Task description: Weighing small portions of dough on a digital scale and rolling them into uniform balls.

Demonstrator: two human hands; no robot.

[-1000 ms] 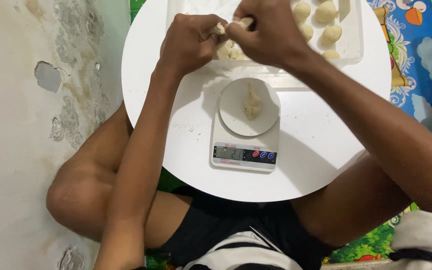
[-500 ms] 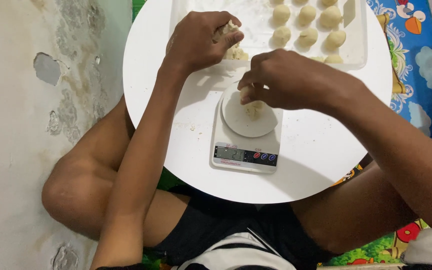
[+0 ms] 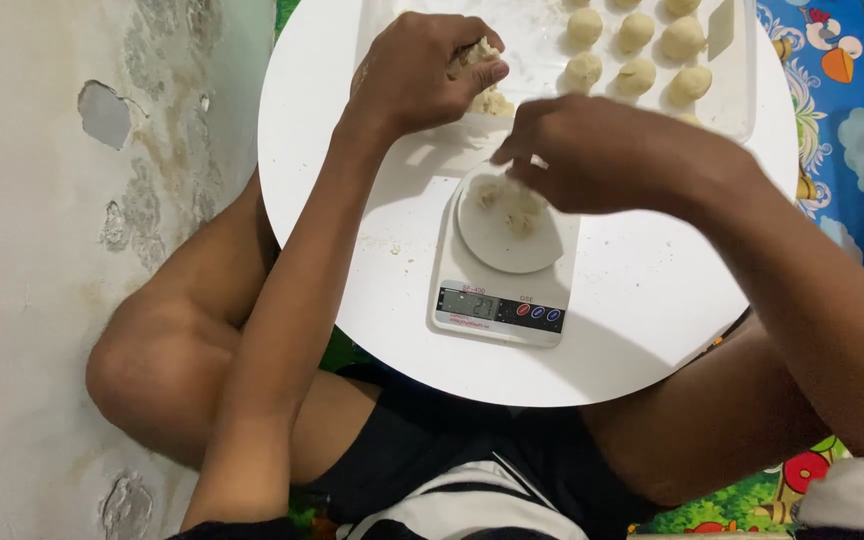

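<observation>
My left hand [image 3: 422, 70] is closed around a lump of pale dough [image 3: 480, 50] at the near edge of a white tray [image 3: 737, 115]. More dough [image 3: 493, 102] lies on the tray just beside it. My right hand [image 3: 602, 155] hovers over the round pan of a small white kitchen scale [image 3: 502, 280], fingertips pinched at the pieces of dough [image 3: 512, 205] lying on the pan. The scale stands in the middle of a round white table [image 3: 642, 310].
Several shaped dough balls [image 3: 637, 55] sit in rows on the tray at the back right, next to a white scraper [image 3: 720, 28]. A worn plaster floor [image 3: 42, 250] lies on the left, a colourful mat [image 3: 837, 130] on the right. My legs frame the table.
My right hand has come from the tray down to the scale pan and set dough there. The left hand stays at the tray's edge with its lump.
</observation>
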